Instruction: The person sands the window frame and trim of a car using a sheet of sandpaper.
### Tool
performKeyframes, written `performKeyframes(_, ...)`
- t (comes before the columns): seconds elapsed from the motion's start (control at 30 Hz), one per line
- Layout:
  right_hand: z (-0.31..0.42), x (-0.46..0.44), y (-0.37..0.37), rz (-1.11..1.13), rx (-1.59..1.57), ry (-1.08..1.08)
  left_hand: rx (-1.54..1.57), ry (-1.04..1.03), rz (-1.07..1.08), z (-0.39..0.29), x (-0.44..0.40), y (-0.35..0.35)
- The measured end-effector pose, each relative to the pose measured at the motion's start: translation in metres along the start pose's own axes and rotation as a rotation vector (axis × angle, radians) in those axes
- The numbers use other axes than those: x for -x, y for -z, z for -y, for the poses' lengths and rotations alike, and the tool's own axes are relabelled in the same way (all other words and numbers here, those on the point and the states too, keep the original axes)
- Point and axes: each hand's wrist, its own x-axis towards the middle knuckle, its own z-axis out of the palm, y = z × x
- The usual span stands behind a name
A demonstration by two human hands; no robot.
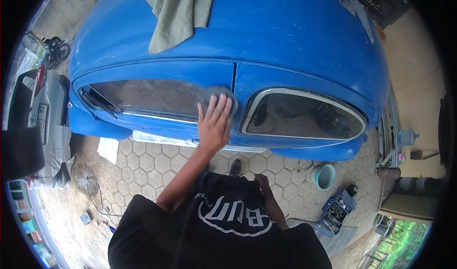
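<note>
My left hand [216, 121] reaches forward and presses a rounded grey pad [231, 103] against the blue car [276, 40]. Whether the pad is a folded cloth or a sanding pad, I cannot tell. It lies over the rear corner of the door window [152, 95], beside the vertical door gap. My fingers lie over the pad, and its lower part is hidden under them. Low beside my waist hangs my right hand [261, 181], apart from the car; its fingers are too small and dark to make out. Behind the door gap sits the chrome-edged rear side window [304, 117].
A grey-green cloth [183, 17] drapes over the roof, with another grey cloth [352, 5] farther right. On the paving stand a pale green bucket [323, 176] and an opened blue toolbox [337, 212]. A silver vehicle [52, 121] is parked at left.
</note>
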Motion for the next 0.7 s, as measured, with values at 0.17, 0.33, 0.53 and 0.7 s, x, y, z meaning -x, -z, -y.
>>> performKeyframes(0.17, 0.017, 0.022, -0.006, 0.14, 0.547, 0.139, -0.059, 0.035, -0.057, 0.01, -0.029, 0.025)
performKeyframes(0.33, 0.047, 0.039, -0.015, 0.114, 0.564, 0.131, 0.024, -0.033, -0.073, 0.013, -0.031, 0.022)
performKeyframes(0.53, 0.035, 0.019, -0.028, 0.073, 0.599, 0.238, 0.007, -0.126, 0.07, 0.016, 0.003, 0.003)
performKeyframes(0.7, 0.051, 0.022, -0.035, 0.08, 0.53, 0.216, -0.01, -0.082, -0.004, 0.025, -0.017, 0.02)
